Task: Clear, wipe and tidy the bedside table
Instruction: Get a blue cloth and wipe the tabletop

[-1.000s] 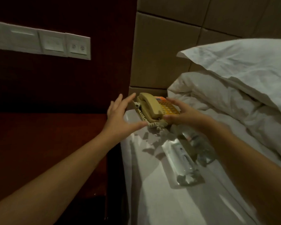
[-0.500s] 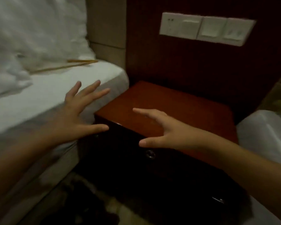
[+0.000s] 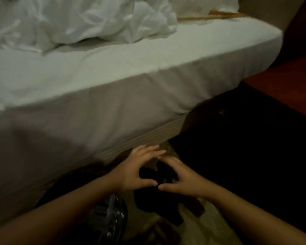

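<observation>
Both my hands hang low over the dim floor beside the bed, fingers spread and holding nothing. My left hand [image 3: 136,167] and my right hand [image 3: 181,175] nearly touch at the thumb tips and fingertips. Beneath and between them lies a dark shape [image 3: 154,175] that I cannot identify. Only a corner of the reddish-brown bedside table [image 3: 290,87] shows at the right edge, with nothing on the visible part.
The white-sheeted mattress [image 3: 113,82] fills the upper left, with a crumpled white duvet [image 3: 78,20] on it and a tan strip [image 3: 212,15] near its head end. A shiny dark plastic bag [image 3: 111,214] lies on the floor under my left forearm. Light flooring [image 3: 207,225] shows at the bottom.
My view has swung from the phone on the right bed, past the bare bedside table, down to the floor by the left bed. Both hands have dropped low and come together.
</observation>
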A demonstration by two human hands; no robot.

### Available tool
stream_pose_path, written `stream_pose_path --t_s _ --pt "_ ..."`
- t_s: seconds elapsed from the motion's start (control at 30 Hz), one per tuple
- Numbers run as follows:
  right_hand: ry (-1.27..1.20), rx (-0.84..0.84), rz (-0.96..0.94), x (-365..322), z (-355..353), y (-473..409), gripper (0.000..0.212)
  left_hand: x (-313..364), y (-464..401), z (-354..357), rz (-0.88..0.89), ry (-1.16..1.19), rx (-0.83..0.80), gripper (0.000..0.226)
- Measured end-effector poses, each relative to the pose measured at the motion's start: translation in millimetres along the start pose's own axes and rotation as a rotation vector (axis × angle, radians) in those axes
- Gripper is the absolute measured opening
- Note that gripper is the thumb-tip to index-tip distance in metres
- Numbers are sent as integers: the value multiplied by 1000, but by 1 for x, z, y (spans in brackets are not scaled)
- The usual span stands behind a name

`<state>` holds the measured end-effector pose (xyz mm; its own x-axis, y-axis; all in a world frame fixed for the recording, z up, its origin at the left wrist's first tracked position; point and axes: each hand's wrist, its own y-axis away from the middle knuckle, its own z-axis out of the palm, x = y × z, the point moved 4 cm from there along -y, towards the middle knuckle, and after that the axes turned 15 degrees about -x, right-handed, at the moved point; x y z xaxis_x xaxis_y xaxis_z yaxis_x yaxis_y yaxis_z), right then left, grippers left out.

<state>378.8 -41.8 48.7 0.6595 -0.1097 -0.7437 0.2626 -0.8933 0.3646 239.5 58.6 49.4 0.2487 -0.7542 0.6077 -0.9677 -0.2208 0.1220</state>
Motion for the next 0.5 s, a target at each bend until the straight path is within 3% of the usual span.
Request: stream_pose_path --t_s 0.13,0.2,0.4,0.5 --pt "-12 -23 60 46 57 -42 89 -63 -11 47 -184 159 -277 100" --pt "17 -13 78 67 80 -62 92 -91 -34 67 -283 75 -452 113" --pt "69 165 243 122 135 -104 106 -155 -89 115 -242 -175 -753 124" --pt "101 159 367 146 163 -112 110 -186 -94 134 -274 -276 -898 131"
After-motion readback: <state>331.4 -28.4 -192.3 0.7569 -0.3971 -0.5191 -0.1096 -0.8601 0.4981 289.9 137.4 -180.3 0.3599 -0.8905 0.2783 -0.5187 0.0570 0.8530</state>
